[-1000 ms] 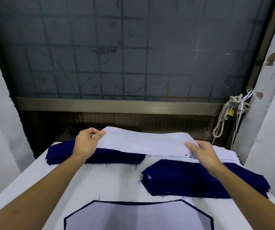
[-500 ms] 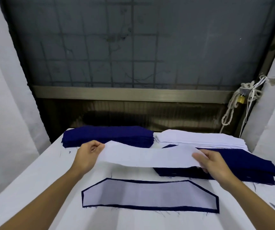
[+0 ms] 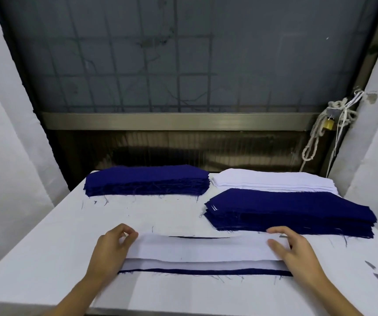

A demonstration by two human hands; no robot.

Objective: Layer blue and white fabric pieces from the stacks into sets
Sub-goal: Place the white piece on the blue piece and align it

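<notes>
As a white piece is laid over the blue-edged set near the counter's front, left hand and right hand each pinch an end. The next move likely calls for squaring edges, then letting go.
</notes>
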